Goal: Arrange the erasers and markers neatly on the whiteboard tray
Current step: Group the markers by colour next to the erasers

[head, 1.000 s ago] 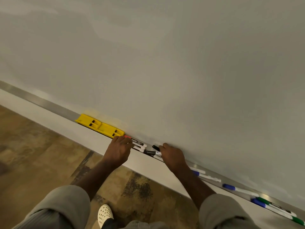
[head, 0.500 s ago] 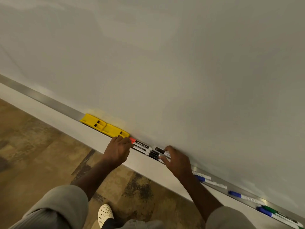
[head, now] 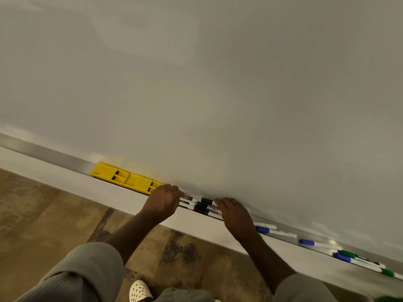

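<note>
Two yellow erasers [head: 126, 179] lie end to end on the metal whiteboard tray [head: 48, 154]. Just right of them, a bunch of black-capped markers [head: 197, 205] lies side by side in the tray. My left hand [head: 163, 200] rests on the bunch's left end, covering the marker tips beside the erasers. My right hand [head: 235, 216] presses on the bunch's right end, fingers curled over the markers. Further right lie blue-capped markers [head: 273, 231] and a blue and green pair [head: 359, 261], loose on the tray.
The blank whiteboard [head: 218, 83] fills the upper view. Below the tray runs a white ledge [head: 65, 177]. A brown patterned floor [head: 43, 214] and my white shoe [head: 139, 290] show beneath my sleeves.
The hands have closed in on the black marker bunch; the red tip seen earlier is now under my left hand. The view shifted slightly.
</note>
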Motion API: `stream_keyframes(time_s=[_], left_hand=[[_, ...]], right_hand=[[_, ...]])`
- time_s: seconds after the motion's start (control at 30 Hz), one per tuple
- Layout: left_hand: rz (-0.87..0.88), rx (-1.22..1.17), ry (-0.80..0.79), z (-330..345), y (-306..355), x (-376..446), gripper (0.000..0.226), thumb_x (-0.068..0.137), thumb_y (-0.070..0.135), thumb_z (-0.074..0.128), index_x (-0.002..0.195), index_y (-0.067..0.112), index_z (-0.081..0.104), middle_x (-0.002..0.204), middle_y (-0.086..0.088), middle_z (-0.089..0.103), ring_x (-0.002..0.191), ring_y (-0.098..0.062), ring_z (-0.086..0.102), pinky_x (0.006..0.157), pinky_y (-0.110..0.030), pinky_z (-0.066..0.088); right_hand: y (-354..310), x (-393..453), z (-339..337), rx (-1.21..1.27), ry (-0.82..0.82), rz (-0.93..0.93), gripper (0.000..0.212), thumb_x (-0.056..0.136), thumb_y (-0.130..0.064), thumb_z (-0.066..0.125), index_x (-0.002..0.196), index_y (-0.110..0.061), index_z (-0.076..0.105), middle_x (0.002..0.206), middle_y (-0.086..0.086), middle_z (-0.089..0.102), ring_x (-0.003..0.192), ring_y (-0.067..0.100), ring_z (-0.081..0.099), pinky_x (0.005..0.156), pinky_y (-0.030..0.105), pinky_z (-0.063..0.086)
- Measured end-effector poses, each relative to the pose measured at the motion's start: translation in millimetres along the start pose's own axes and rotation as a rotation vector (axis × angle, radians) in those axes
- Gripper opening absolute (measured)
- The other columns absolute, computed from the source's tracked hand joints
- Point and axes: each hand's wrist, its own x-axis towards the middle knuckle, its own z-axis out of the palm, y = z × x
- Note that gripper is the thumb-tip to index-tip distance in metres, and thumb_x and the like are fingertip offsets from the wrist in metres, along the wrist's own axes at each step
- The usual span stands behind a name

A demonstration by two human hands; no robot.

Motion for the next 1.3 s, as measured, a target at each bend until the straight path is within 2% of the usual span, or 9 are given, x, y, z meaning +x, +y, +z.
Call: stream_keyframes(time_s=[0.13, 0.3, 0.5, 0.63, 0.8, 1.03, 1.13, 1.3], left_hand=[[0.049, -0.003, -0.020, 1.6, -7.9, -0.4, 0.016, 0.070, 0.003, 0.071, 0.080, 0.016, 0.071, 0.070, -0.004, 0.065, 0.060, -0.027, 0.059, 0.049, -0.030, 0.044], [0.115, 0.002, -0.042, 2.8, -22.6, -2.2, 0.020, 0.072, 0.007, 0.072, 0.086, 0.020, 0.074, 0.073, 0.000, 0.069, 0.062, -0.024, 0.062, 0.053, -0.028, 0.046], [0.169, -0.034, -0.039, 0.6, -34.4, 4.1, 0.020, 0.075, 0.007, 0.072, 0.091, 0.019, 0.076, 0.077, 0.000, 0.071, 0.066, -0.023, 0.065, 0.055, -0.028, 0.050], [0.198, -0.067, -0.019, 2.0, -37.5, 10.0, 0.020, 0.079, 0.007, 0.066, 0.093, 0.017, 0.075, 0.083, -0.001, 0.073, 0.072, -0.025, 0.067, 0.059, -0.032, 0.054], [0.233, -0.122, -0.017, 11.2, -28.9, 15.1, 0.021, 0.081, 0.007, 0.065, 0.098, 0.017, 0.074, 0.085, -0.002, 0.072, 0.072, -0.024, 0.065, 0.061, -0.033, 0.054], [0.211, -0.203, 0.013, 24.7, 16.1, 32.3, 0.020, 0.083, 0.013, 0.061, 0.098, 0.021, 0.072, 0.086, 0.002, 0.071, 0.073, -0.021, 0.064, 0.061, -0.031, 0.053], [0.226, -0.202, 0.000, 31.6, 55.3, 42.6, 0.019, 0.085, 0.014, 0.058, 0.097, 0.022, 0.071, 0.086, 0.003, 0.070, 0.075, -0.022, 0.065, 0.060, -0.031, 0.053], [0.215, -0.226, -0.040, 56.4, 136.9, 60.6, 0.022, 0.092, 0.020, 0.055, 0.107, 0.020, 0.071, 0.101, 0.001, 0.071, 0.088, -0.019, 0.066, 0.070, -0.032, 0.055]], right_hand=[[-12.3, 6.2, -0.9, -0.047, -0.012, 0.003, 0.059, 0.064, 0.001, 0.081, 0.119, -0.013, 0.065, 0.104, 0.006, 0.070, 0.091, 0.025, 0.068, 0.079, 0.033, 0.058], [-19.9, 3.9, 4.6, -0.072, -0.021, 0.030, 0.054, 0.071, 0.002, 0.074, 0.123, -0.012, 0.063, 0.110, 0.007, 0.068, 0.098, 0.027, 0.065, 0.083, 0.036, 0.057], [-26.7, 3.3, 4.1, -0.080, -0.062, 0.105, 0.054, 0.068, 0.002, 0.077, 0.119, -0.013, 0.067, 0.111, 0.007, 0.069, 0.100, 0.027, 0.066, 0.085, 0.037, 0.057], [-32.3, 3.3, 1.2, -0.074, -0.086, 0.148, 0.048, 0.075, -0.001, 0.072, 0.120, -0.015, 0.066, 0.113, 0.004, 0.069, 0.103, 0.026, 0.064, 0.090, 0.036, 0.054], [-38.7, 0.1, -11.0, -0.038, -0.101, 0.201, 0.044, 0.079, -0.004, 0.067, 0.121, -0.016, 0.064, 0.113, 0.004, 0.068, 0.101, 0.026, 0.063, 0.085, 0.037, 0.053], [-8.8, -22.8, -38.8, 0.003, 0.007, 0.193, 0.042, 0.080, -0.011, 0.065, 0.121, -0.017, 0.064, 0.113, 0.004, 0.067, 0.101, 0.026, 0.062, 0.084, 0.037, 0.053], [20.9, -52.9, -53.1, 0.065, 0.114, 0.243, 0.038, 0.083, -0.010, 0.063, 0.120, -0.017, 0.065, 0.114, 0.004, 0.068, 0.102, 0.025, 0.062, 0.086, 0.037, 0.052], [86.9, -125.4, -64.5, 0.068, 0.182, 0.259, 0.036, 0.083, -0.012, 0.070, 0.118, -0.015, 0.066, 0.113, 0.005, 0.070, 0.102, 0.025, 0.066, 0.088, 0.038, 0.054]])
